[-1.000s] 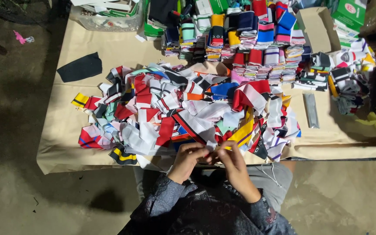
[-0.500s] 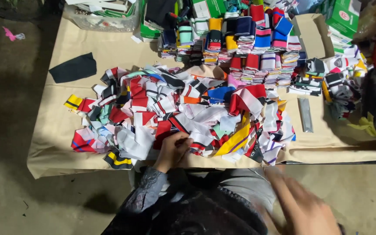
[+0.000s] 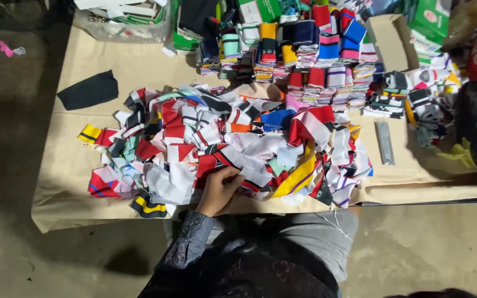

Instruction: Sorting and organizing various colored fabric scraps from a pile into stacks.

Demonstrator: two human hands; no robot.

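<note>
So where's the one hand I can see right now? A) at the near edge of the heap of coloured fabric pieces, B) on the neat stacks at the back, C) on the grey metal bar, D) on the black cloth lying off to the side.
A: the left hand rests on the near edge of the fabric heap.

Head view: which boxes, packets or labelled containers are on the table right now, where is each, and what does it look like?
Green carton: far right corner, boxy, green with a white patch.
Green-and-white box: far edge, middle, flat.
Open cardboard box: beside the green carton, plain brown.
Clear plastic tub: far left, holding white packets.
</note>
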